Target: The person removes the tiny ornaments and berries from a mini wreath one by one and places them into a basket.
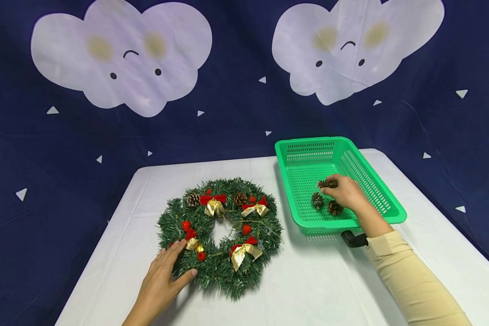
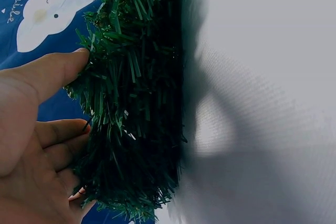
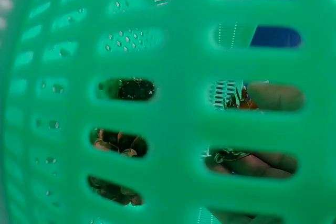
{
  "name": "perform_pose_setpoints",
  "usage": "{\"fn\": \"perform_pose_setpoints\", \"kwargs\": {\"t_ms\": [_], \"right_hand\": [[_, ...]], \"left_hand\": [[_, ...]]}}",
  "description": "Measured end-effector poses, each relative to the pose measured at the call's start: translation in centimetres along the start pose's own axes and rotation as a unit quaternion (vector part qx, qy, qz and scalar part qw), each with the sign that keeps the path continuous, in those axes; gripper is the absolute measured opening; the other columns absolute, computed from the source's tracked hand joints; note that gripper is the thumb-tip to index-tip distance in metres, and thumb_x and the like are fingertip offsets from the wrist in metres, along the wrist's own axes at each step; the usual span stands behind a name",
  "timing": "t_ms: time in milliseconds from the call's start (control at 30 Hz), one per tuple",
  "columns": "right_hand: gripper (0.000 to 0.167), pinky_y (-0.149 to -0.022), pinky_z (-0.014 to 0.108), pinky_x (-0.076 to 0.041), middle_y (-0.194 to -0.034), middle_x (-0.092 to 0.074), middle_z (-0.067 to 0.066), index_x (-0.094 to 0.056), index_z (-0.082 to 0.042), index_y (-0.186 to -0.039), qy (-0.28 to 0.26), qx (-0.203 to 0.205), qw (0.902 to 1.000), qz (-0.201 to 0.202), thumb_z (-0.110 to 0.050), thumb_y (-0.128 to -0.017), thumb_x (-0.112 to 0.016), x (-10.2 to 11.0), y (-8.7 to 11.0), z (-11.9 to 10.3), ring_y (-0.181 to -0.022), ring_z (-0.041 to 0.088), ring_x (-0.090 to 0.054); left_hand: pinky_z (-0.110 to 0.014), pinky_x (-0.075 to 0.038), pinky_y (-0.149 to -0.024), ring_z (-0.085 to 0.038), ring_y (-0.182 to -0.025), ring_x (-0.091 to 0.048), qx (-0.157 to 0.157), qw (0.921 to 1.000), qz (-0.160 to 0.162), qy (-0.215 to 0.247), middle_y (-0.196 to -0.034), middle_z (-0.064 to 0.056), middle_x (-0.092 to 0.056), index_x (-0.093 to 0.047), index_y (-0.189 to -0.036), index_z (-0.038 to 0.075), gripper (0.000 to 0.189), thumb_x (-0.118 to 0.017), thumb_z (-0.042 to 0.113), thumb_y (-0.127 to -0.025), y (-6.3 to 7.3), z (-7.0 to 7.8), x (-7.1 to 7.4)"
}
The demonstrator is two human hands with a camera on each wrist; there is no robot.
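Note:
A green Christmas wreath lies on the white table, decorated with red-and-gold bows, red berries and two pinecones along its far side. My left hand rests on the wreath's near left edge, fingers and thumb spread; the left wrist view shows the fingertips touching the green tinsel. Inside the green basket, my right hand pinches a pinecone between thumb and fingers. Two more pinecones sit on the basket floor, one left of the other. The basket wall partly hides the right fingers in the right wrist view.
The white table carries the wreath at left and the basket at right, with a gap of tablecloth between them. Behind the table hangs a dark blue curtain printed with clouds. A black strap is around the right wrist.

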State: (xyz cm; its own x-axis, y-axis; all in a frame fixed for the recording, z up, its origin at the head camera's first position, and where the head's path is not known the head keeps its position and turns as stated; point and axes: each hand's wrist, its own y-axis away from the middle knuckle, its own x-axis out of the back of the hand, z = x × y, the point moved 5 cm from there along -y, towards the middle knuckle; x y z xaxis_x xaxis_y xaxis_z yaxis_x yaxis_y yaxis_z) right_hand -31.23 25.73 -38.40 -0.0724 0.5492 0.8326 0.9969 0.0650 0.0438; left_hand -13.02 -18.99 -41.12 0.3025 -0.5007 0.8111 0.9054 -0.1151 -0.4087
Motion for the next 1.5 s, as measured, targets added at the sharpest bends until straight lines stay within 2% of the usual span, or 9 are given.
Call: {"fn": "perform_pose_setpoints", "kwargs": {"t_ms": [167,300,433,500,667,733,900,1000,1500], "right_hand": [[0.059,-0.091,0.058,-0.047,-0.135,-0.048,0.029,-0.041,0.003,-0.138,0.006,0.004,0.9999,0.008,-0.031,-0.093,-0.058,0.0,-0.1,0.0,-0.120,0.047,-0.048],[0.060,-0.094,0.058,-0.045,-0.134,-0.050,0.028,-0.042,0.002,-0.137,0.009,0.008,0.9997,0.023,-0.033,-0.092,-0.058,0.1,-0.1,-0.1,-0.119,0.047,-0.048],[0.060,-0.093,0.058,-0.045,-0.134,-0.050,0.028,-0.042,0.000,-0.137,0.008,0.008,0.9994,0.033,-0.035,-0.092,-0.058,0.3,0.0,-0.2,-0.119,0.046,-0.049],[0.059,-0.092,0.058,-0.045,-0.134,-0.050,0.028,-0.042,-0.001,-0.138,0.008,0.008,0.9992,0.037,-0.035,-0.092,-0.058,0.3,0.1,-0.3,-0.119,0.045,-0.049],[0.061,-0.092,0.058,-0.046,-0.135,-0.051,0.026,-0.042,-0.002,-0.139,0.003,0.019,0.9985,0.051,-0.038,-0.092,-0.058,0.4,0.4,-0.8,-0.119,0.044,-0.050],[0.061,-0.092,0.057,-0.046,-0.136,-0.051,0.024,-0.042,-0.003,-0.139,-0.002,0.027,0.9980,0.057,-0.038,-0.092,-0.059,0.5,0.6,-1.3,-0.120,0.043,-0.050],[0.060,-0.094,0.056,-0.045,-0.138,-0.051,0.019,-0.043,-0.004,-0.139,-0.015,0.048,0.9961,0.072,-0.037,-0.091,-0.060,0.4,0.9,-2.7,-0.122,0.041,-0.050],[0.059,-0.097,0.056,-0.044,-0.137,-0.052,0.018,-0.044,-0.005,-0.138,-0.021,0.059,0.9949,0.079,-0.036,-0.091,-0.060,0.2,0.9,-3.7,-0.122,0.040,-0.050],[0.053,-0.103,0.053,-0.043,-0.136,-0.055,0.013,-0.048,-0.008,-0.136,-0.075,0.093,0.9898,0.078,-0.030,-0.090,-0.064,-1.5,1.1,-8.7,-0.126,0.034,-0.049]], "left_hand": [[-0.028,-0.023,-0.116,-0.034,-0.125,-0.051,0.007,1.0000,-0.003,-0.003,-0.136,-0.014,-0.055,-0.050,-0.136,0.008,0.073,-0.079,0.031,-0.073,0.0,0.0,0.0],[-0.011,-0.010,-0.118,-0.035,-0.124,-0.052,0.000,1.0000,0.001,-0.002,-0.135,-0.014,-0.056,-0.051,-0.135,0.007,0.073,-0.079,0.030,-0.073,-0.1,0.1,0.1],[0.003,0.005,-0.108,-0.036,-0.123,-0.053,-0.007,1.0000,0.007,0.000,-0.134,-0.015,-0.057,-0.052,-0.134,0.006,0.073,-0.080,0.029,-0.071,-0.1,0.1,0.1],[0.003,0.005,-0.107,-0.036,-0.123,-0.053,-0.008,0.9999,0.007,0.001,-0.134,-0.015,-0.057,-0.052,-0.134,0.006,0.073,-0.080,0.029,-0.072,-0.1,0.1,0.1],[-0.016,-0.015,-0.118,-0.034,-0.124,-0.052,0.000,1.0000,0.001,-0.003,-0.135,-0.013,-0.056,-0.051,-0.135,0.007,0.073,-0.079,0.031,-0.072,-0.1,0.1,0.1],[-0.019,-0.016,-0.118,-0.034,-0.125,-0.052,0.004,1.0000,-0.001,-0.004,-0.136,-0.013,-0.056,-0.051,-0.136,0.008,0.073,-0.079,0.031,-0.073,-0.1,0.0,0.1],[0.001,0.003,-0.110,-0.035,-0.124,-0.052,-0.001,1.0000,0.002,0.000,-0.135,-0.014,-0.056,-0.051,-0.135,0.007,0.072,-0.079,0.031,-0.073,-0.1,0.1,0.0],[0.003,0.006,-0.107,-0.036,-0.124,-0.052,-0.003,1.0000,0.004,0.002,-0.135,-0.015,-0.056,-0.051,-0.135,0.006,0.072,-0.079,0.031,-0.073,-0.1,0.1,0.1],[0.002,0.004,-0.110,-0.035,-0.124,-0.052,-0.004,1.0000,0.004,0.003,-0.135,-0.014,-0.056,-0.051,-0.135,0.007,0.073,-0.079,0.031,-0.073,-0.1,0.0,0.0]]}}
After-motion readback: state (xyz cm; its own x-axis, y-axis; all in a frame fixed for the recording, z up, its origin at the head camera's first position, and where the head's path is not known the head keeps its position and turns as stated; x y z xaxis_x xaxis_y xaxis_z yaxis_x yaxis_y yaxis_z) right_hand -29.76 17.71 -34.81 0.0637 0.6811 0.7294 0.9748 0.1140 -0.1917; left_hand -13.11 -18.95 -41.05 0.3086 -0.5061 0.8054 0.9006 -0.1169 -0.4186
